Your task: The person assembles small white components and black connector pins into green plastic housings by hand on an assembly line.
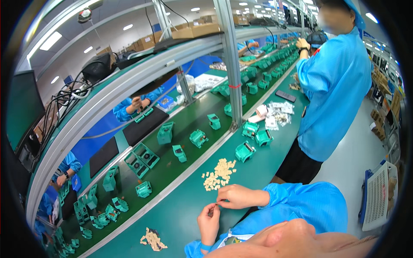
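Observation:
Over the green bench top [180,204], my left hand [209,221] and my right hand [237,196] meet fingertip to fingertip. Both are closed in a pinch around something tiny, which I cannot make out. Just beyond my right hand lies a loose pile of small cream-coloured pieces [220,173]. To the left of my left hand is a smaller heap of tan and dark scraps [153,240]. Farther off, several green plastic housings, one a squarish open shell [245,151], stand on the bench.
A dark green conveyor [170,172] carrying more green housings runs along the bench. A metal post [230,64] rises beside it. Small plastic bags [278,114] and a dark phone [285,95] lie farther up. A co-worker in blue [335,86] stands at right; a white crate [378,198] is behind.

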### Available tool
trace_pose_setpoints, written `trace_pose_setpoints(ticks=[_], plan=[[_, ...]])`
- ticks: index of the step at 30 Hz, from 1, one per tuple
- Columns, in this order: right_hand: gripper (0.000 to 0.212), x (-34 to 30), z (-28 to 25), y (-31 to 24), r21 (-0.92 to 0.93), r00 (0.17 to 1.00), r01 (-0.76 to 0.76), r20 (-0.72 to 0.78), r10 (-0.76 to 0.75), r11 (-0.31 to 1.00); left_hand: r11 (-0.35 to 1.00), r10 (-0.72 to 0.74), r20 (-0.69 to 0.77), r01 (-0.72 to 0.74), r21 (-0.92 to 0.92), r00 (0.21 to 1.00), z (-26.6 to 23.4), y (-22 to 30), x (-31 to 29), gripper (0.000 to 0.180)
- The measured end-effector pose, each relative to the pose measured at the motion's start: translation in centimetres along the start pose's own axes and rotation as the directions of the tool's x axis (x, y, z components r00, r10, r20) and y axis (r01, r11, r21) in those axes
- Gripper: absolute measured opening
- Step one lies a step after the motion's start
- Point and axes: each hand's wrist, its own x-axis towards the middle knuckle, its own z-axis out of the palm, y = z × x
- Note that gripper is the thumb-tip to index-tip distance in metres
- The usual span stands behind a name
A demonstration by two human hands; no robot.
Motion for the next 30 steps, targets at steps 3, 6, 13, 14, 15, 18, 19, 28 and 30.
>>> trace_pose_setpoints(ticks=[3, 6, 13, 14, 15, 18, 19, 28, 30], plan=[[0.013, -0.1, -0.3, 0.1, -0.017, 0.999, -0.039, 0.033, 0.04, 0.999, 0.999, -0.028, 0.008, 0.028, 0.047, 1.0, 0.1, 0.8, -0.1, 0.021], [0.013, -0.2, -0.2, 0.2, 0.012, 1.0, -0.021, 0.023, 0.02, 1.0, 0.998, -0.02, -0.002, 0.02, 0.059, 1.0, 0.4, 1.1, -0.1, 0.021], [0.017, -0.7, -0.4, 0.2, 0.049, 1.0, -0.02, 0.001, 0.02, 0.999, 0.999, -0.016, 0.011, 0.015, 0.035, 1.0, 0.8, 1.4, -0.5, 0.02], [0.017, -0.7, -0.4, 0.2, 0.053, 1.0, -0.021, 0.0, 0.021, 0.998, 1.0, -0.013, 0.017, 0.012, 0.024, 1.0, 0.7, 1.3, -0.6, 0.02], [0.017, -0.7, -0.3, 0.2, 0.044, 1.0, -0.025, 0.009, 0.025, 0.999, 0.999, -0.018, 0.018, 0.017, 0.027, 1.0, 0.7, 1.3, -0.7, 0.02], [0.015, -0.7, -0.4, -0.1, 0.037, 1.0, -0.015, 0.01, 0.015, 0.999, 0.999, -0.023, 0.012, 0.022, 0.042, 1.0, 0.5, 1.4, -0.6, 0.02], [0.013, -0.6, -0.3, -0.2, 0.034, 1.0, 0.002, 0.003, -0.003, 0.999, 1.0, -0.014, 0.01, 0.014, 0.028, 1.0, 0.4, 1.4, -0.6, 0.02], [0.014, 0.3, 0.4, 0.0, 0.013, 1.0, 0.008, -0.009, -0.008, 1.0, 1.0, 0.001, 0.009, -0.001, 0.019, 1.0, -0.3, 1.1, 0.0, 0.02], [0.013, 0.9, 0.4, 0.2, 0.013, 1.0, -0.007, -0.005, 0.007, 1.0, 0.999, -0.014, 0.005, 0.014, 0.044, 1.0, -0.4, 1.5, 0.5, 0.019]])
